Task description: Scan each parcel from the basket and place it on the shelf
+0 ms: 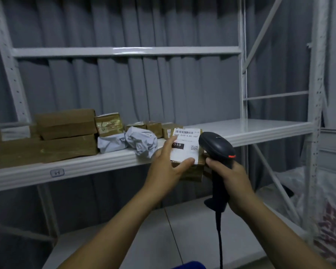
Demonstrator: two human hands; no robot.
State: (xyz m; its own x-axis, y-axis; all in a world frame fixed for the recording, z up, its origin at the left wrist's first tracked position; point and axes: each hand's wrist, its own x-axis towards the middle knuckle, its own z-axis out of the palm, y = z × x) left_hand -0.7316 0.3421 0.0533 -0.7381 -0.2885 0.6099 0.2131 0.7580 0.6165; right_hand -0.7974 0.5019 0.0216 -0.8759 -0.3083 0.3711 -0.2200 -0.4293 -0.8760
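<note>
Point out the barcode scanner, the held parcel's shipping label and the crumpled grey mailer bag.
barcode scanner [215, 144], head view, top of its head.
shipping label [185, 154], head view, white middle.
grey mailer bag [141, 139], head view, crumpled front.

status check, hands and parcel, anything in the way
Left hand grips labelled parcel at shelf front. Right hand grips scanner, head beside the label. Other parcels sit left; nothing blocks.

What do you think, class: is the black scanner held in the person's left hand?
No, the right hand grips the black scanner, while the left hand holds the labelled parcel.
</note>
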